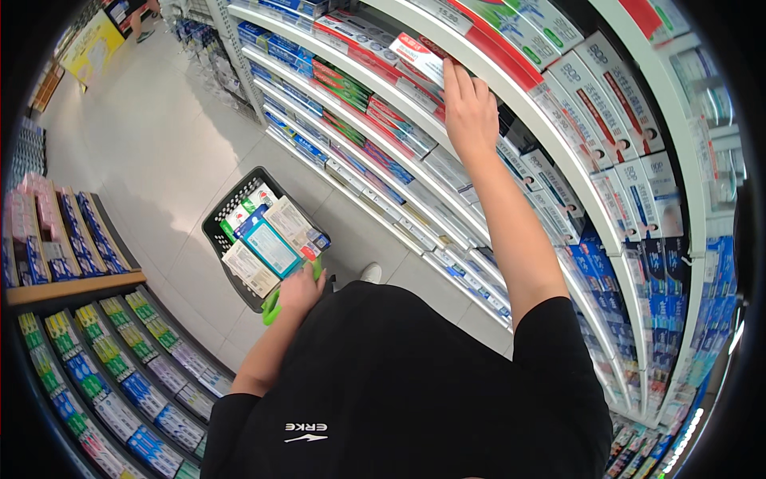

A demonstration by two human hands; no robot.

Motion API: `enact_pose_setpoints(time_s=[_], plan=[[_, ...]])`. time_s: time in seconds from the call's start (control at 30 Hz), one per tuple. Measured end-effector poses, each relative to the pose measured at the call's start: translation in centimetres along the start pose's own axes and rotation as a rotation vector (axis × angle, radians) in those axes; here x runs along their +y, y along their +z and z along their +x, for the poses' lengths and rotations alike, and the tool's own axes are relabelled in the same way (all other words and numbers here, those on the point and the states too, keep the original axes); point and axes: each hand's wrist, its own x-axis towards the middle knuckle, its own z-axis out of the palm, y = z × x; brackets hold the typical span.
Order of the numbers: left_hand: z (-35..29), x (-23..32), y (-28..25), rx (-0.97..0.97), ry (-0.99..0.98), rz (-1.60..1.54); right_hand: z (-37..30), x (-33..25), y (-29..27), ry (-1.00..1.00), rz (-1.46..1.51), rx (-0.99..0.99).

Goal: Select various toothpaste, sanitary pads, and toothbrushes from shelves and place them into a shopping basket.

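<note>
My right hand reaches up to the shelf on the right, its fingers closed on the near end of a red and white toothpaste box. The box sits tilted over a row of similar boxes at the shelf's front; the thumb is hidden. Lower and to the left, my left hand is wrapped around the bright green handle of a dark grey shopping basket. In the basket lie several packages, among them a teal-edged box and a cream-white box.
Curved white shelves stacked with toothpaste boxes rise along my right. A rack of toothbrush packs stands at the lower left. Between them runs the pale tiled floor, with my white shoe on it. A yellow sign stands far back.
</note>
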Motion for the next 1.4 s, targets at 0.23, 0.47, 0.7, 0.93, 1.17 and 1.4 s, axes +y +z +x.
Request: enact_pose_setpoints(time_s=[0.23, 0.47, 0.7, 0.93, 1.17, 1.4], plan=[[-0.1, -0.3, 0.1, -0.023, -0.012, -0.008, 0.6, 0.8, 1.8, -0.036, -0.145, 0.031], [0.0, -0.1, -0.1, -0.054, -0.028, -0.003, 1.3, 1.9, 2.0, 0.027, -0.060, -0.150], [0.0, -0.1, -0.3, -0.056, -0.032, 0.005, 1.9, 1.6, 1.7, 0.230, 0.097, -0.364], [0.1, -0.2, -0.4, -0.056, -0.025, 0.013, 3.8, 0.9, 1.6, 0.298, 0.053, -0.326], [0.2, -0.4, -0.6, -0.074, -0.028, -0.006, 4.7, 3.3, 3.5, 0.305, 0.087, -0.464], [0.7, -0.9, -0.9, -0.073, -0.008, 0.005, 4.5, 4.2, 4.7, 0.295, 0.137, -0.465]])
